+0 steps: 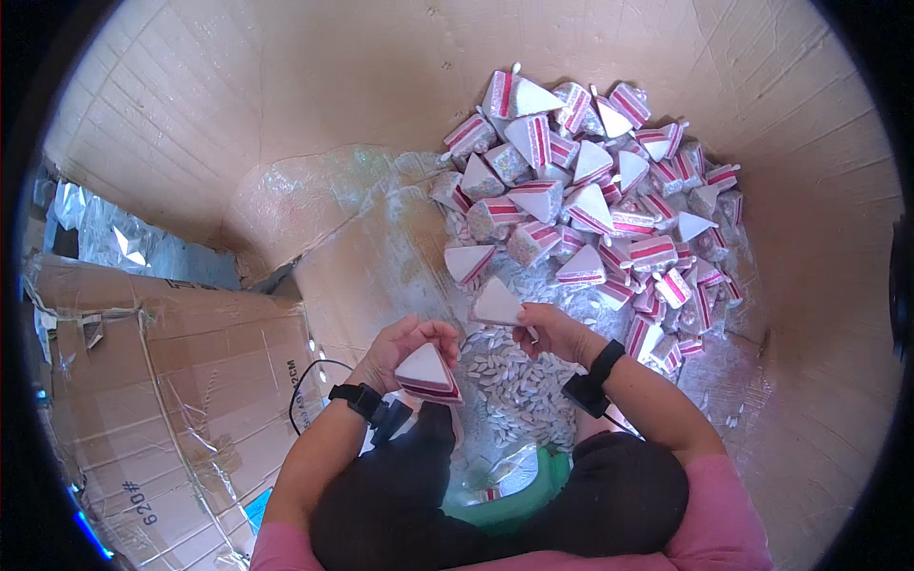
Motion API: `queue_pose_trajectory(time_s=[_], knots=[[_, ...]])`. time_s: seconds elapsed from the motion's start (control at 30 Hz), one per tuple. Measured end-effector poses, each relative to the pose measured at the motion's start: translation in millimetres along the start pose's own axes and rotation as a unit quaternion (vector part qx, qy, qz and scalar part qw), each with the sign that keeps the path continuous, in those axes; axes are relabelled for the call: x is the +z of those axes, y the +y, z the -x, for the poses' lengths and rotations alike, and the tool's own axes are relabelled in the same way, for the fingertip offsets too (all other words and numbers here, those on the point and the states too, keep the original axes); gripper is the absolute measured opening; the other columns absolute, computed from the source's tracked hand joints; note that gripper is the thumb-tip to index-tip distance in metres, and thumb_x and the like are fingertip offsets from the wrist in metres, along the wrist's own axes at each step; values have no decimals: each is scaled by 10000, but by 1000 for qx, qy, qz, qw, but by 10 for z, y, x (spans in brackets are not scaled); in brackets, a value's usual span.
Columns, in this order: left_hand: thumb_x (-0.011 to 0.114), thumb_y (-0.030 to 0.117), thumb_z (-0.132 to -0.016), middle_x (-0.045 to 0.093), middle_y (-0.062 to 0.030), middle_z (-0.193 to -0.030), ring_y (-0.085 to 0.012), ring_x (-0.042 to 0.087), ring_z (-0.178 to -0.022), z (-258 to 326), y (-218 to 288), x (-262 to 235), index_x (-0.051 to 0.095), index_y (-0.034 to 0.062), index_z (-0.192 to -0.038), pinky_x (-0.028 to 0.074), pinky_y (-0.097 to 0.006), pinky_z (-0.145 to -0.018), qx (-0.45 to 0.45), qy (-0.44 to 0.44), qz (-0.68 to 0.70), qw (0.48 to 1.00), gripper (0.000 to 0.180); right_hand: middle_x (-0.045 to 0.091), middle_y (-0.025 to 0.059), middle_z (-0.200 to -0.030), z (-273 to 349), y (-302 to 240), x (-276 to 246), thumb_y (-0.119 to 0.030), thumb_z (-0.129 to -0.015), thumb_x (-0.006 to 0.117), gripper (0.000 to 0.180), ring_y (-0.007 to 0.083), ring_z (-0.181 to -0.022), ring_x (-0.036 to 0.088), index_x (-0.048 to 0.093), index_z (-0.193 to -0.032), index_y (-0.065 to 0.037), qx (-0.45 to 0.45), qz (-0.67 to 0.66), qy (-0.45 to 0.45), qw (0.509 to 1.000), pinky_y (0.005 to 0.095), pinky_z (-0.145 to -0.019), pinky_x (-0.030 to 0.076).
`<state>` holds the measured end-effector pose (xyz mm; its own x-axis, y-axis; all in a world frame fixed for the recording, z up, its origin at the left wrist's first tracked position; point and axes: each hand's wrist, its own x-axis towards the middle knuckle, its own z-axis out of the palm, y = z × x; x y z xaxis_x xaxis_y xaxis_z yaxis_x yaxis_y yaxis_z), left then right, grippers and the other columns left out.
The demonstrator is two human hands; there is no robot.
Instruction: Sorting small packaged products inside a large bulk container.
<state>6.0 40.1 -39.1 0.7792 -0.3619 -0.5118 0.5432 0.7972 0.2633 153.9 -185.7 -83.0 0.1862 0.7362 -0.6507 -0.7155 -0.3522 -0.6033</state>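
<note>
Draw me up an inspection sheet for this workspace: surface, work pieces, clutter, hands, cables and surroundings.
Surface: brown cardboard floor, creased, with glossy, whitish patches.
Work pieces: heap of white, red-striped triangular wedges, jumbled at various angles, beyond the hands and to the right.
Clutter: small white oval pieces strewn near the knees; a curved green object between the legs, kind unclear.
Hands: left hand holds a white-topped, red-layered wedge; right hand pinches a white triangular piece.
Cables: thin black cable loops beside the left wrist.
Surroundings: tall, curved brown cardboard wall; crinkled clear plastic at far left.
</note>
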Motion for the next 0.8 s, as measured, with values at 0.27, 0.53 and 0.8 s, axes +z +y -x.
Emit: queue_pose_trajectory(time_s=[0.27, 0.53, 0.8], knots=[[585, 284, -753, 517, -169, -998, -249, 565, -828, -105, -65, 16, 346, -8, -1196, 467, -327, -734, -63, 16, -187, 980, 582, 460, -2, -616, 260, -90, 58, -448, -789, 469, 359, 98, -459, 414, 504, -832, -93, 48, -72, -5, 996, 254, -417, 348], [502, 257, -798, 479, -205, -1107, -296, 589, -816, -60, -182, -15, 281, 6, -1263, 488, -375, -715, -112, 87, -85, 986, 573, 400, -22, -535, 460, -93, -50, -505, -810, 406, 405, 62, -374, 305, 502, -829, -112, 134, -47, -26, 990, 215, -353, 256], [496, 201, -792, 551, -128, -1005, -226, 565, -891, -134, -187, 112, 483, -16, -1057, 462, -342, -789, -91, 79, -55, 991, 343, 395, -27, -535, 614, 60, -147, -498, -812, 415, 392, 61, -373, 310, 495, -828, -115, 115, -74, 21, 990, 212, -347, 249]])
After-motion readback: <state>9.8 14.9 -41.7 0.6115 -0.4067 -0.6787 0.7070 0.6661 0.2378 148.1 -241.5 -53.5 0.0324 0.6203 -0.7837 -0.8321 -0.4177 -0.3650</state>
